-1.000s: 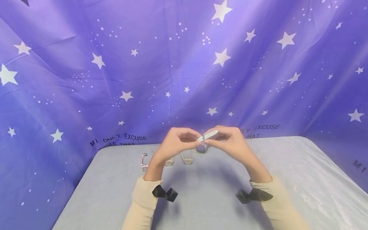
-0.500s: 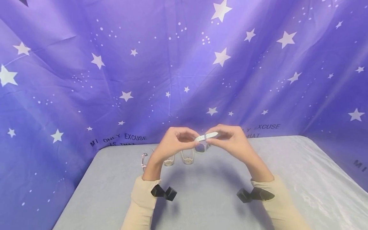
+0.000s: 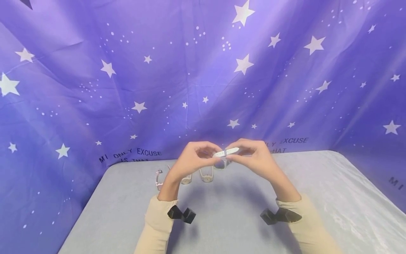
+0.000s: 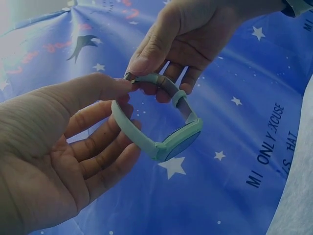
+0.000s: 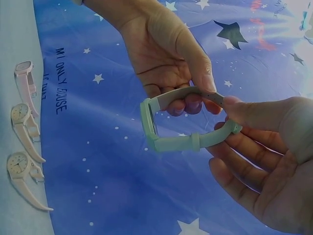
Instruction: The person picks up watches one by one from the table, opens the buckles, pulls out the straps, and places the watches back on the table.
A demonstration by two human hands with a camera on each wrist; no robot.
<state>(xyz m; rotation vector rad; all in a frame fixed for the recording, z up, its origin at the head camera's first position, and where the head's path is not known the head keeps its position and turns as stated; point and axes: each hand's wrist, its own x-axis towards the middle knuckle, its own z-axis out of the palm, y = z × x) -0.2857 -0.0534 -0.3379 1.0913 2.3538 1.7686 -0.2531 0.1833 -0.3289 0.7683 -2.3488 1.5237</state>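
Held up above the far part of the table is a pale mint-green wristwatch (image 3: 226,152), its strap bent round into a loop. My left hand (image 3: 198,155) pinches one strap end between thumb and fingers. My right hand (image 3: 253,153) pinches the other strap end, and the thumbs almost meet where the ends come together. In the left wrist view the watch case (image 4: 181,142) hangs below the fingers, face turned outward. A small keeper loop (image 5: 195,141) sits on the strap in the right wrist view. Fingertips partly hide the strap ends and buckle.
On the grey-covered table (image 3: 228,222) lie a pink watch (image 5: 27,81) and two cream watches, one nearer (image 5: 20,169) and one in the middle (image 5: 22,117). Behind the table hangs a purple-blue star-patterned cloth (image 3: 190,70). A small black device (image 3: 187,214) is on each wrist.
The strap's pointed end has tilted down to a flatter angle, and more of the strap shows towards my left hand. Both hands stay nearly in place.
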